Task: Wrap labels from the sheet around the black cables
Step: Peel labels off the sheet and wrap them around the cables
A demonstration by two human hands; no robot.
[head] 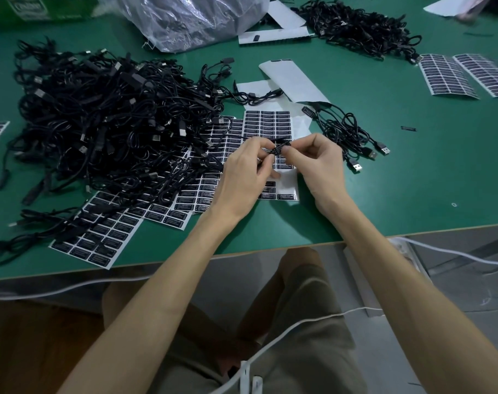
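Note:
My left hand [246, 166] and my right hand [317, 162] meet above a label sheet [267, 120] of black labels on white backing. Between the fingertips of both hands is a thin black cable with a black label [279, 149] on it; both hands pinch it. A big tangled heap of black cables [99, 123] lies to the left, partly over more label sheets [99, 237]. A small bunch of cables with USB plugs [347, 135] lies just right of my hands.
The green table [398, 189] has its front edge close to me. A plastic bag [190, 18], empty backing sheets [296, 78], another cable heap [358, 27] and two more label sheets [466, 75] lie at the back. White cords [455, 253] hang below the edge.

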